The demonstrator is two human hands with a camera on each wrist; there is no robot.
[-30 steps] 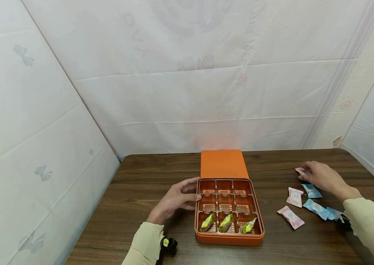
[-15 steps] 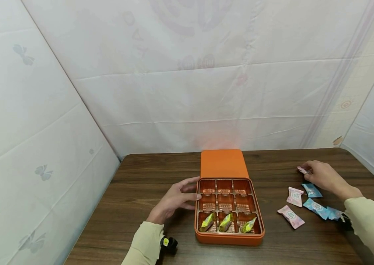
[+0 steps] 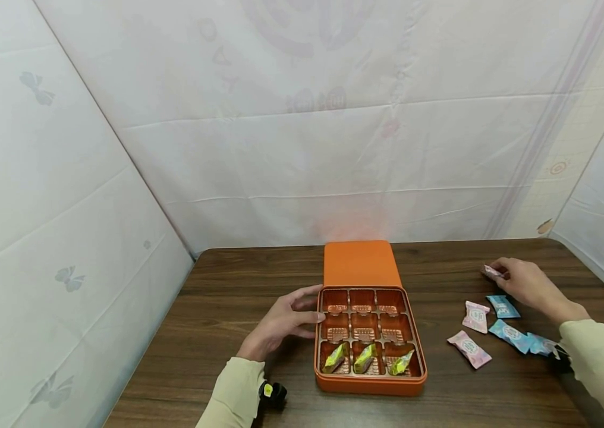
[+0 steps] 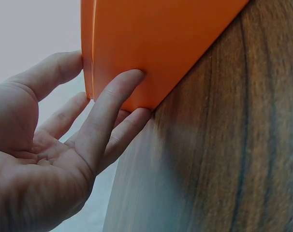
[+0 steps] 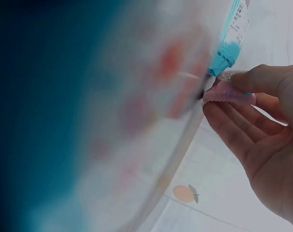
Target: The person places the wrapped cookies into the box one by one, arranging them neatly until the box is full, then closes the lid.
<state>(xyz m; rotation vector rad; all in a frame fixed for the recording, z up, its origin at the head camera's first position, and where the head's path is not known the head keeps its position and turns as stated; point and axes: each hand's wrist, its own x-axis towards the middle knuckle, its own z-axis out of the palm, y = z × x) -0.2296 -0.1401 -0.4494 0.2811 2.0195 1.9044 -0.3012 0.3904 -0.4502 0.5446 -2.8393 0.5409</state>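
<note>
My right hand (image 3: 529,288) pinches a pink wrapped candy (image 3: 492,271) between thumb and fingers at the right of the table; in the right wrist view the candy (image 5: 228,93) shows pink under the thumb. At the middle stands an orange box (image 3: 368,387) with a copper-coloured divided tray. Its front row holds three yellow-green wrapped candies (image 3: 364,359), one per compartment. My left hand (image 3: 280,327) rests against the box's left side, thumb at the rim. In the left wrist view its fairly straight fingers (image 4: 112,104) touch the orange wall.
Near the right hand lie a teal candy (image 3: 503,307), two pink candies (image 3: 475,317) and two blue ones (image 3: 510,337), one partly behind the wrist camera. An orange lid (image 3: 362,263) lies flat behind the box. White cloth walls (image 3: 280,148) enclose the table.
My right hand has drawn slightly back and to the right, with the pink candy turning in its fingers. The left hand and box have stayed put.
</note>
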